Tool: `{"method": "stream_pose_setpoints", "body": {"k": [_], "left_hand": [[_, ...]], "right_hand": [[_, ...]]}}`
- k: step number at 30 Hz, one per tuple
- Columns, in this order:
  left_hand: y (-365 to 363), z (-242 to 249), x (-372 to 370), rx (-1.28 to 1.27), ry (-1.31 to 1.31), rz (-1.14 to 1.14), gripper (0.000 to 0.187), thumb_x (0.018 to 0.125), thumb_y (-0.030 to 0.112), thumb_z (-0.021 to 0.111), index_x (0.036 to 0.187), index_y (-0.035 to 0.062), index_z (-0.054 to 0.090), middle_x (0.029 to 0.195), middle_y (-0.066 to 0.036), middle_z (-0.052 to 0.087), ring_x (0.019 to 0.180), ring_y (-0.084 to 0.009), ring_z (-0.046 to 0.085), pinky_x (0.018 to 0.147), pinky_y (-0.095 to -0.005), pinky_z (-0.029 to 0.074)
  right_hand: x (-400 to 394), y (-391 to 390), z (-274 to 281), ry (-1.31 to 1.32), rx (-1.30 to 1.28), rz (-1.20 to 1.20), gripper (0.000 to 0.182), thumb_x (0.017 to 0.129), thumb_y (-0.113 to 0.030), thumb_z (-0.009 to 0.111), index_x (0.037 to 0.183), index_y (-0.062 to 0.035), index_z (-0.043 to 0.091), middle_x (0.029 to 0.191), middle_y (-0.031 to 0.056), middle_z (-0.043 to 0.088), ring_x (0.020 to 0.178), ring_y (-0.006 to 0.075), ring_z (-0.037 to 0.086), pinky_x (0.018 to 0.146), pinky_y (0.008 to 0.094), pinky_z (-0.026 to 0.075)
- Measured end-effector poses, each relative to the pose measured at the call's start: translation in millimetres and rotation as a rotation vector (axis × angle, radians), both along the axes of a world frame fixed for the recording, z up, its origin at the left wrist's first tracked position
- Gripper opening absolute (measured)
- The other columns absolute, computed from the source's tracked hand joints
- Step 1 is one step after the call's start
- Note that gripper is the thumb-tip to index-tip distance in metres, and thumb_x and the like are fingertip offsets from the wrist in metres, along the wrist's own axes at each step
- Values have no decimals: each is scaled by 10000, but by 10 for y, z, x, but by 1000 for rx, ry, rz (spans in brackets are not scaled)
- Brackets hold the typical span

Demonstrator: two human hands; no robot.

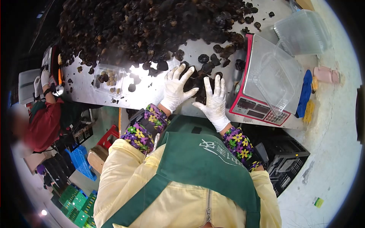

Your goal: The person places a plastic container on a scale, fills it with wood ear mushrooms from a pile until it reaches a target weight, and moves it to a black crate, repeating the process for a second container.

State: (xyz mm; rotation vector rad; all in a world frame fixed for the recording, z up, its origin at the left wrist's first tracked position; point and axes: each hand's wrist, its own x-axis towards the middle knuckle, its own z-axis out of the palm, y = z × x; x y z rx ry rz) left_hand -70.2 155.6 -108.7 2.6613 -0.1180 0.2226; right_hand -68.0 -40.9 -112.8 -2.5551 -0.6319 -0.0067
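A large heap of dark brown, wrinkled pieces (152, 30) covers the far side of the metal table (125, 99). My left hand (177, 87), in a white glove, lies over a few dark pieces with its fingers spread. To its right, my right hand (214, 99), gloved too, rests with fingers apart at the edge of a small cluster of pieces (197, 81) between both hands. Neither hand grips anything visible. Right of them stands a red and silver scale (258, 110) with an open clear plastic container (275, 81) on its plate.
Left on the table is a clear container (109, 80) with round brown items. Stacked clear tubs (303, 32), a blue cloth (304, 93) and a pink object (327, 75) are at right. A co-worker in red (45, 125) works far left, near a blue crate (82, 161).
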Motion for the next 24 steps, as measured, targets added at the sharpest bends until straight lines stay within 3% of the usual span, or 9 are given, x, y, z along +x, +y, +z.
{"method": "stream_pose_setpoints", "body": {"k": [5, 7, 8, 11, 12, 14, 16, 19, 24], "left_hand": [[-120, 141, 136, -7, -49, 86, 717, 765, 392, 754, 1420, 197, 539, 1471, -163, 455, 1301, -387, 441, 1061, -495, 374], [-176, 178, 234, -9, 115, 8, 634, 784, 361, 736, 1373, 182, 583, 1440, -153, 499, 1266, -378, 480, 1037, -478, 402], [-235, 107, 259, -66, -24, 8, 485, 800, 282, 724, 1262, 150, 654, 1313, -146, 606, 1146, -357, 574, 971, -456, 463], [-324, -120, 255, -307, -68, 97, 349, 803, 229, 712, 1130, 111, 691, 1189, -130, 663, 1005, -323, 635, 871, -413, 514], [-377, -105, 276, -335, -230, 132, 230, 816, 142, 699, 1036, 76, 697, 1070, -131, 696, 916, -318, 669, 827, -392, 533], [-420, -74, 266, -441, -235, 176, 209, 827, 91, 691, 1032, 52, 698, 1041, -140, 699, 916, -311, 672, 837, -384, 531], [-438, 36, 292, -579, -263, 235, 169, 844, 6, 670, 1011, 10, 690, 988, -148, 700, 931, -280, 675, 851, -354, 520], [-418, 268, 452, -547, -389, 182, 171, 805, 20, 692, 975, 37, 701, 966, -139, 695, 883, -297, 674, 800, -369, 534], [-856, 987, 801, -589, -533, 43, 197, 790, 15, 693, 986, 38, 706, 1005, -144, 692, 915, -295, 668, 839, -369, 527]], "right_hand": [[69, 103, 5, -17, -31, -47, 1150, 602, -417, 886, 1557, -191, 287, 1570, 234, 252, 1354, 430, 354, 1039, 542, 401], [153, 184, 44, -41, 4, -42, 1071, 617, -333, 877, 1511, -89, 341, 1518, 231, 337, 1242, 391, 448, 1017, 475, 440], [200, 223, -8, -45, 47, -29, 1053, 618, -305, 871, 1496, -56, 348, 1499, 234, 365, 1214, 391, 461, 1016, 460, 444], [305, 327, -39, -80, 109, -27, 863, 705, -167, 780, 1450, 8, 380, 1410, 229, 467, 1127, 385, 507, 979, 419, 479], [346, 363, -35, -106, 150, -24, 784, 742, -118, 725, 1440, 6, 392, 1384, 220, 487, 1106, 379, 521, 955, 414, 494], [368, 404, -15, -154, 251, -21, 621, 821, -8, 585, 1418, 10, 417, 1321, 197, 532, 1061, 366, 550, 898, 403, 528], [413, 450, 77, -176, 305, -11, 589, 830, -12, 578, 1400, 24, 437, 1313, 209, 532, 1071, 371, 547, 908, 403, 525], [551, 460, 248, -273, 402, 6, 573, 838, -32, 594, 1390, 30, 453, 1306, 224, 530, 1063, 377, 556, 920, 417, 509], [757, -3, 1012, -422, 365, -64, 570, 846, -41, 603, 1393, 19, 453, 1323, 206, 533, 1115, 371, 557, 934, 415, 493]]}}
